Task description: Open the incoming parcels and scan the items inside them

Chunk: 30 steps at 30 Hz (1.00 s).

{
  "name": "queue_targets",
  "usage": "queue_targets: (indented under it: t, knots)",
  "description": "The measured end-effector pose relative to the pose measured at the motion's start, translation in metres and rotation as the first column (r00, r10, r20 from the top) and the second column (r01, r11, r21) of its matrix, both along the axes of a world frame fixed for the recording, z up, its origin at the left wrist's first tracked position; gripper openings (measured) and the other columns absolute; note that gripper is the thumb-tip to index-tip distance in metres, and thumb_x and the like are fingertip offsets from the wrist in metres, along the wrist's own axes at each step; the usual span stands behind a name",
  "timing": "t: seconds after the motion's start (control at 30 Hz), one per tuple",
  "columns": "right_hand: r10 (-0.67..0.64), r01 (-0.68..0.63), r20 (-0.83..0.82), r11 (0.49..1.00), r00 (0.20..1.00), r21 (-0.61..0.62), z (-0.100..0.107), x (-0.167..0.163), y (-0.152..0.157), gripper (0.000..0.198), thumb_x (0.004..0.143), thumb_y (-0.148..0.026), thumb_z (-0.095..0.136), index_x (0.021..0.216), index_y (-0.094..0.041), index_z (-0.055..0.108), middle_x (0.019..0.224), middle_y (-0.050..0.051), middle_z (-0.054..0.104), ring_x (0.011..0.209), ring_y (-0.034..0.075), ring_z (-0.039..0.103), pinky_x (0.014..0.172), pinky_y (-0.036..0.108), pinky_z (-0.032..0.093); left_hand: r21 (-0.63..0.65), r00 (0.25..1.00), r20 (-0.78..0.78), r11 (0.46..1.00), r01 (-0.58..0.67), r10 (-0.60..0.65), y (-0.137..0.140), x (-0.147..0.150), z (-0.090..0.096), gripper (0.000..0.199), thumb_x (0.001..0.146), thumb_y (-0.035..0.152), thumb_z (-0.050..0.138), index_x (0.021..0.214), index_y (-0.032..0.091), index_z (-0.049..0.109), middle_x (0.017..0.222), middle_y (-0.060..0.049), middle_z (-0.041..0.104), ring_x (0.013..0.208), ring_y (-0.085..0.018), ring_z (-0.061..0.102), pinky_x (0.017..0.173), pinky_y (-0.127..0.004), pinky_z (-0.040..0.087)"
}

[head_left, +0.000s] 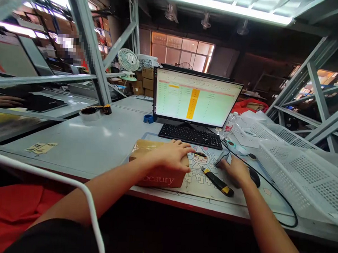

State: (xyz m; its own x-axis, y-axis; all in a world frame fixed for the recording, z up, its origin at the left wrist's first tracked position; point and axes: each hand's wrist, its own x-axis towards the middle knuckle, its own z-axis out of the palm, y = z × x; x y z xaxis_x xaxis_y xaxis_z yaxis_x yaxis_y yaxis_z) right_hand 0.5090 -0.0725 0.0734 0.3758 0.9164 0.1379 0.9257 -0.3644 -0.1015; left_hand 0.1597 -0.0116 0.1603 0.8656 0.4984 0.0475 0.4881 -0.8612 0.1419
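A small brown cardboard box with "beauty" lettering on its front sits near the table's front edge, clear tape on its top. My left hand lies on the box's top right side, fingers spread. Further right, my right hand is closed on a small grey-and-white object whose kind I cannot make out. Between the hands lies a black-and-yellow utility knife on a cartoon-printed desk mat. A black mouse is just beside my right hand, partly hidden by it.
Behind the box stand a keyboard and a monitor. White plastic baskets fill the right side, with a cable running in front. Tape rolls and a blue ring stand at the left. A white tube crosses the lower left foreground.
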Motion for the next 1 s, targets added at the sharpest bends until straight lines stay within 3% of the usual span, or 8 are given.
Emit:
queue_targets:
  t: [0.13, 0.23, 0.43, 0.6, 0.67, 0.83, 0.93, 1.0]
  knots:
    - [0.070, -0.071, 0.045, 0.997, 0.997, 0.036, 0.026, -0.006, 0.054, 0.055, 0.111, -0.036, 0.041, 0.156, -0.008, 0.053, 0.151, 0.024, 0.060, 0.141, 0.035, 0.056, 0.118, 0.044, 0.042, 0.000, 1.000, -0.008, 1.000, 0.000, 0.000, 0.001, 0.005, -0.005, 0.077, 0.093, 0.069, 0.062, 0.159, 0.031, 0.051, 0.167, -0.008, 0.047, 0.142, -0.037, 0.048, 0.122, -0.054, 0.035]
    - [0.155, -0.154, 0.021, 0.986, 0.988, -0.064, 0.020, -0.016, 0.101, 0.048, 0.104, -0.026, 0.053, 0.149, -0.017, 0.064, 0.151, 0.016, 0.063, 0.141, 0.030, 0.055, 0.121, 0.038, 0.038, -0.013, 1.000, 0.002, 1.000, 0.009, -0.009, 0.000, 0.002, -0.006, 0.077, 0.093, 0.069, 0.061, 0.158, 0.030, 0.052, 0.168, -0.008, 0.046, 0.142, -0.037, 0.047, 0.122, -0.054, 0.033]
    - [0.136, -0.129, 0.030, 0.980, 0.990, -0.154, 0.007, -0.030, 0.142, 0.048, 0.099, -0.023, 0.061, 0.145, -0.010, 0.066, 0.161, 0.023, 0.051, 0.153, 0.038, 0.039, 0.126, 0.051, 0.031, 0.009, 1.000, 0.001, 1.000, 0.007, -0.007, -0.002, 0.001, -0.008, 0.076, 0.093, 0.070, 0.062, 0.157, 0.030, 0.053, 0.168, -0.007, 0.046, 0.146, -0.038, 0.045, 0.124, -0.055, 0.031]
    - [0.149, -0.141, 0.029, 0.972, 0.988, -0.188, 0.002, -0.035, 0.144, 0.054, 0.099, -0.026, 0.062, 0.151, -0.013, 0.062, 0.173, 0.022, 0.034, 0.162, 0.042, 0.022, 0.129, 0.062, 0.024, 0.017, 1.000, 0.014, 1.000, 0.004, -0.005, -0.003, -0.001, -0.007, 0.075, 0.092, 0.069, 0.064, 0.156, 0.031, 0.055, 0.167, -0.007, 0.048, 0.144, -0.037, 0.048, 0.124, -0.055, 0.032]
    - [0.148, -0.143, 0.016, 0.971, 0.989, -0.190, 0.003, -0.041, 0.144, 0.056, 0.100, -0.022, 0.059, 0.155, -0.014, 0.058, 0.174, 0.021, 0.034, 0.163, 0.042, 0.022, 0.128, 0.062, 0.025, 0.014, 1.000, 0.022, 1.000, 0.003, -0.004, -0.003, -0.002, -0.008, 0.075, 0.092, 0.068, 0.065, 0.155, 0.030, 0.055, 0.167, -0.007, 0.049, 0.143, -0.037, 0.048, 0.124, -0.056, 0.033]
    - [0.181, -0.182, -0.021, 0.974, 0.983, -0.136, 0.021, -0.071, 0.127, 0.055, 0.104, -0.013, 0.045, 0.158, -0.004, 0.051, 0.163, 0.029, 0.047, 0.151, 0.037, 0.046, 0.125, 0.052, 0.033, 0.030, 0.985, 0.173, 1.000, 0.005, -0.010, -0.005, 0.000, -0.011, 0.078, 0.090, 0.071, 0.070, 0.153, 0.027, 0.058, 0.164, -0.009, 0.051, 0.146, -0.038, 0.048, 0.124, -0.056, 0.035]
    - [0.270, -0.273, -0.047, 0.957, 0.962, -0.095, 0.027, -0.087, 0.083, 0.051, 0.111, -0.023, 0.040, 0.158, -0.008, 0.051, 0.149, 0.023, 0.063, 0.137, 0.029, 0.061, 0.115, 0.037, 0.043, 0.192, 0.905, 0.423, 0.980, -0.050, -0.037, -0.014, -0.013, 0.003, 0.059, 0.095, 0.062, 0.070, 0.141, 0.023, 0.066, 0.156, -0.011, 0.059, 0.147, -0.034, 0.048, 0.125, -0.053, 0.035]
    - [0.312, -0.317, -0.068, 0.942, 0.948, -0.108, 0.018, -0.089, 0.041, 0.051, 0.110, -0.033, 0.047, 0.156, -0.013, 0.056, 0.140, 0.018, 0.070, 0.127, 0.029, 0.067, 0.108, 0.035, 0.049, 0.251, 0.838, 0.545, 0.961, -0.120, -0.037, -0.022, -0.039, 0.014, 0.048, 0.100, 0.054, 0.066, 0.135, 0.023, 0.068, 0.149, -0.011, 0.064, 0.145, -0.032, 0.051, 0.125, -0.052, 0.036]
